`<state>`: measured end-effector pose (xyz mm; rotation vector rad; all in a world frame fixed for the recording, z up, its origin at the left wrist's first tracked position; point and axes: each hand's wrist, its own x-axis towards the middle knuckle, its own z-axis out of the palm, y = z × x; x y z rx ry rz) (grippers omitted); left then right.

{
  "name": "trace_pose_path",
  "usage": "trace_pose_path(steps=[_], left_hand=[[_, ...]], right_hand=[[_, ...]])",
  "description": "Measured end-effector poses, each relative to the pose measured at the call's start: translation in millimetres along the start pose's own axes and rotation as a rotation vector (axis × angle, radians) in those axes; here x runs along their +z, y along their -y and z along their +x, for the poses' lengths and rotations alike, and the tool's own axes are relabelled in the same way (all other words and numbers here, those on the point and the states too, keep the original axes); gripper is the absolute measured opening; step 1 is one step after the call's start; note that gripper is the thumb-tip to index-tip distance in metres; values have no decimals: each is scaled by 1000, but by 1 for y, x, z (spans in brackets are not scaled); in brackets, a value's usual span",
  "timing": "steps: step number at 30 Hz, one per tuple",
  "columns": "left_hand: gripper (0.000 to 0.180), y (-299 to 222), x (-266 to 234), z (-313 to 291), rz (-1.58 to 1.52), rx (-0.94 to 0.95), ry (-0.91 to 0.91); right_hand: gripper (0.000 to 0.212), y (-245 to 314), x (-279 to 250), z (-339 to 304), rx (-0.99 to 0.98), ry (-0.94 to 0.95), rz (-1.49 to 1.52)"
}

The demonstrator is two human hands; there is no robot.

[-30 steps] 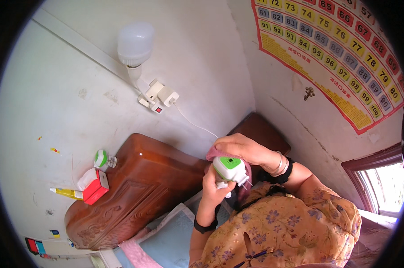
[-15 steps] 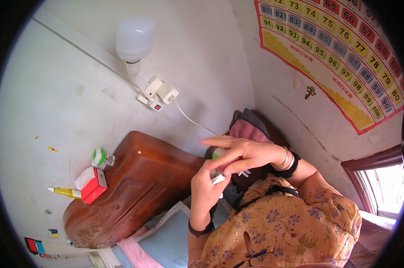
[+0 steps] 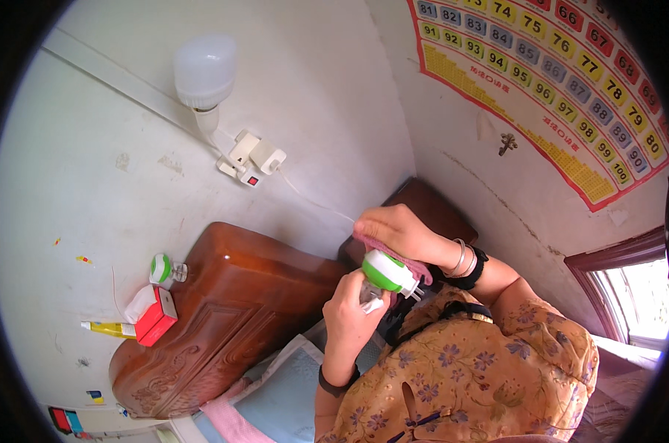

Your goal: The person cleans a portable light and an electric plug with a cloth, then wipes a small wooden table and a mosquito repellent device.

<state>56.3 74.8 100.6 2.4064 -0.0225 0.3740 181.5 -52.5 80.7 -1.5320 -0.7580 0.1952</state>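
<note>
A green-and-white plug-in liquid vaporizer [image 3: 383, 270] with metal prongs is held by my left hand [image 3: 347, 316], its prongs pointing right. Below its head, a clear part shows between my fingers, along with a small white piece I cannot make out. Just above and behind, my right hand [image 3: 404, 230] is closed on a pink cloth [image 3: 381, 244], which hangs beneath my fingers and passes behind the vaporizer. Part of the cloth is hidden by that device and by my hand.
A carved wooden headboard [image 3: 234, 295] stands at left, bearing another green-and-white vaporizer [image 3: 161, 269], a red tissue box [image 3: 158, 319] and a yellow tube [image 3: 111, 329]. A white cable runs from a wall adapter [image 3: 268, 157] toward my right hand. A light bulb [image 3: 206, 71] hangs above.
My right hand has lifted off my left, uncovering the vaporizer, and its outstretched fingers have curled in. The pink cloth, spread behind that hand before, now hangs bunched below it.
</note>
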Motion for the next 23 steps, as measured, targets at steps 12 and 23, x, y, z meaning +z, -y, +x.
trace_pose_path(steps=[12, 23], left_hand=[[34, 5, -12, 2, 222, -27, -154], [36, 11, -19, 1, -35, -85, 63]], right_hand=[[70, 15, -6, -7, -96, 479, -29], [65, 1, -25, -3, -111, 664, 72]])
